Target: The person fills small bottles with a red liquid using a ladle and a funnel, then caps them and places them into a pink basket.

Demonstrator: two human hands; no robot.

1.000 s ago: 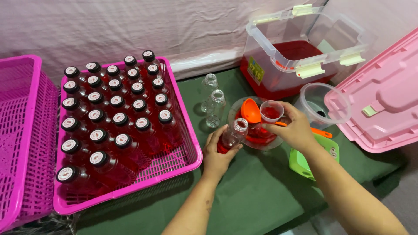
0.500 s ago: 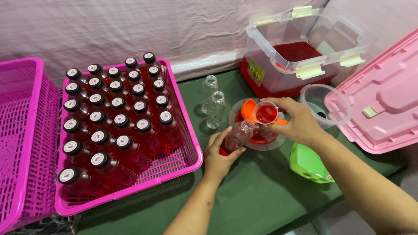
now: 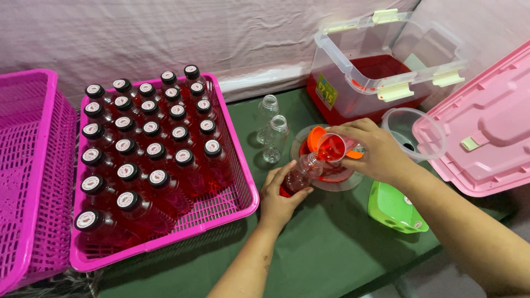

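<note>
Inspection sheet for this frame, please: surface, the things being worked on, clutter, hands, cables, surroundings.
Surface: dark green table cover, creased.
Job's things: small clear plastic bottle partly filled with red liquid, tilted over a clear round bowl; small clear cup of red liquid tipped at its mouth.
Clutter: two empty clear bottles; orange funnel; green basket; pink lid; clear storage tub of red liquid.
Hands: left hand grips the bottle; right hand holds the cup.
Cables: nothing seen.
Surroundings: pink crate of capped red bottles; second pink crate; pale cloth backdrop.
</note>
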